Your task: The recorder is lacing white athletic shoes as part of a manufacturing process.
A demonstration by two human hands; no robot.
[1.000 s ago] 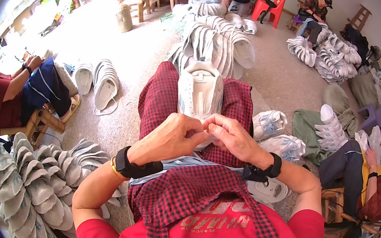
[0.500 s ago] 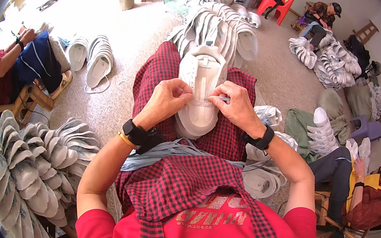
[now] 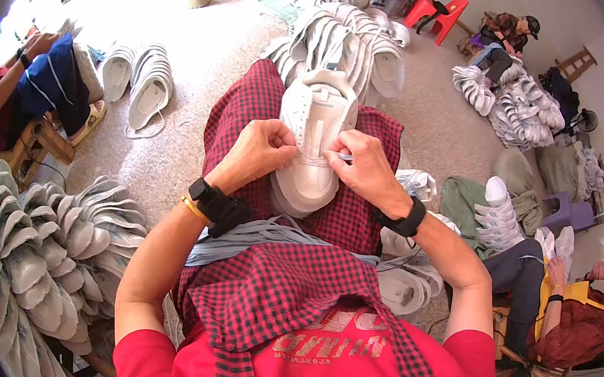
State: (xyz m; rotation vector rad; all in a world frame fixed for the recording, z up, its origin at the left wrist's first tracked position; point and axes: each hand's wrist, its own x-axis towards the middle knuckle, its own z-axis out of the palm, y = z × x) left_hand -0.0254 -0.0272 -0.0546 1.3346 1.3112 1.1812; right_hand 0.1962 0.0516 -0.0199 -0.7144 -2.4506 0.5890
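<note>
A white sneaker (image 3: pixel 306 182) rests on my lap between my knees, toe toward me and its tongue and eyelet rows facing up. My right hand (image 3: pixel 365 172) is closed in a pinch over the shoe's right side, with a short pale blue-grey shoelace (image 3: pixel 346 157) showing at the fingers. At the shoe's left eyelet edge, my left hand (image 3: pixel 260 150) has thumb and forefinger pressed together; anything between them is too small to make out. A bundle of pale blue-grey laces (image 3: pixel 248 241) lies across my checked apron (image 3: pixel 276 283), close to my waist.
Stacked white shoes (image 3: pixel 332 43) stand just beyond my knees. Nested grey-white shoe pieces (image 3: pixel 37 261) fill the left side, and a row of shoes (image 3: pixel 150 86) is on the floor. Co-workers sit left, right and far; a red stool (image 3: pixel 439 16) stands at the back.
The whole view has shifted slightly. Both hands stay pinched at the shoe, with the right fingertips a little farther left over it.
</note>
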